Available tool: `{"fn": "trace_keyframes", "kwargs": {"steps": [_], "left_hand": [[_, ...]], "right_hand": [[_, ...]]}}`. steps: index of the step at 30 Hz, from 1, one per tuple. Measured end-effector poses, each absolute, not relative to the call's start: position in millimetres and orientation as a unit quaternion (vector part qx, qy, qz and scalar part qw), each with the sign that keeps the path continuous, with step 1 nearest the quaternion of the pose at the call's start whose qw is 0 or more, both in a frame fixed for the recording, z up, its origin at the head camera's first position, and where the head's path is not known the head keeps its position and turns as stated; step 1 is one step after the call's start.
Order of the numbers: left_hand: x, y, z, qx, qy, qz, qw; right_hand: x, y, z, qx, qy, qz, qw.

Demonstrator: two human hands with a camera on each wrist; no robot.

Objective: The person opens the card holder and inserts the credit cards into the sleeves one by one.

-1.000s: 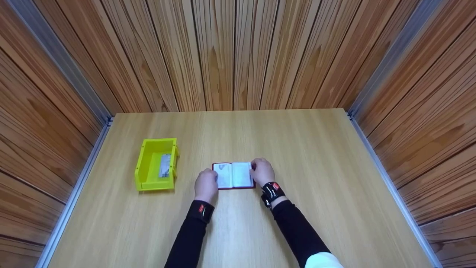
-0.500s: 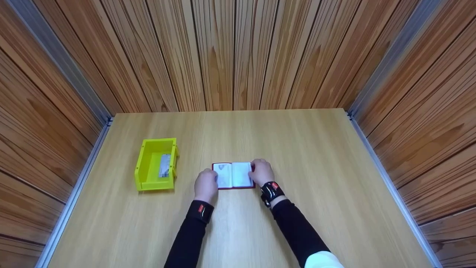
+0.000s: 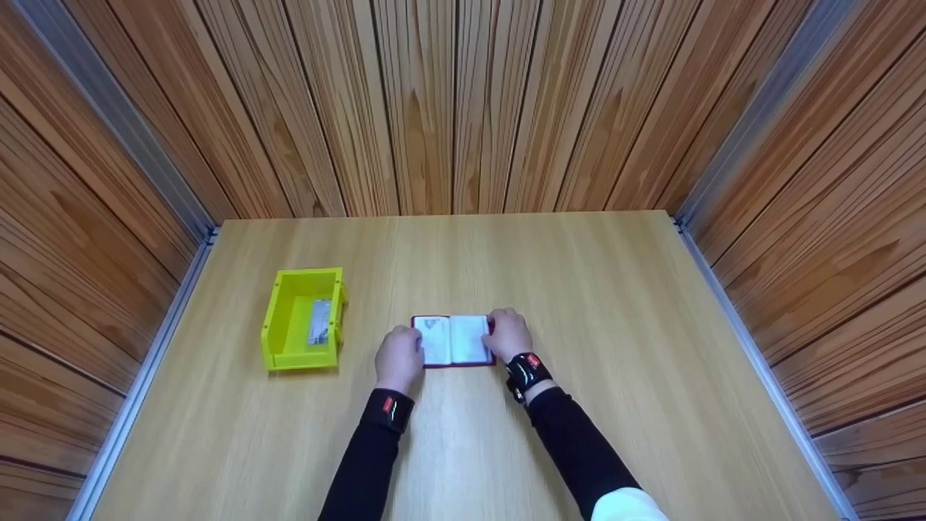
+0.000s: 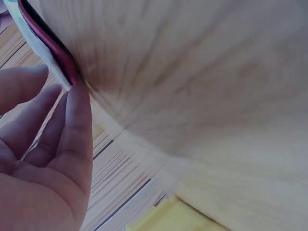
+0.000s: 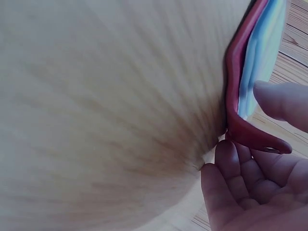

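Both hands are resting at the two short ends of a small red card holder (image 3: 454, 340), which is lying open on the table (image 3: 579, 289) between them. On one side, the left hand (image 3: 399, 357) is touching the left end of the holder; in the left wrist view its fingers (image 4: 77, 125) are only gently bent, and their tips are meeting the red edge (image 4: 50, 45) without closing around it. On the other side, the right hand (image 3: 510, 334) is gripping the right end: in the right wrist view the thumb (image 5: 284, 103) is lying on the pale inner page, while the other fingers (image 5: 240, 173) are curling under the red snap tab (image 5: 257, 139), so the cover is pinched between them. White pages are facing up, and something is printed on the left page, too small to read. Further to the left of the left hand, well apart from it, a yellow bin (image 3: 278, 329) is standing on the table with a flat grey card (image 3: 320, 322) lying inside it. Black sleeves are covering both forearms, and a black band is sitting on each wrist.
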State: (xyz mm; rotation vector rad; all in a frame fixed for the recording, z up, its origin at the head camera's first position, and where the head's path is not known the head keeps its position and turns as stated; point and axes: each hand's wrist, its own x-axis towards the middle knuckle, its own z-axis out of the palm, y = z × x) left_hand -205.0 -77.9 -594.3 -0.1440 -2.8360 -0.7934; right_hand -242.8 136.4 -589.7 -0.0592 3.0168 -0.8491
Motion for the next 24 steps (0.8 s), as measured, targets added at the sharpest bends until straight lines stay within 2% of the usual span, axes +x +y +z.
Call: {"fn": "trace_keyframes", "kwargs": {"steps": [7,15,24], "left_hand": [[-207,-77,-590,-0.031,-0.953,-0.285,0.093],[-207,-78,-585,-0.046,-0.945,-0.296,0.134],[-211,-80,-574,-0.050,-0.940,-0.311,0.130]], "right_hand": [[-243,137,-590,-0.016,0.962,-0.274,0.005],[-243,137,-594,-0.013,0.964,-0.265,0.004],[-243,138,-593,-0.023,0.964,-0.267,0.001]]}}
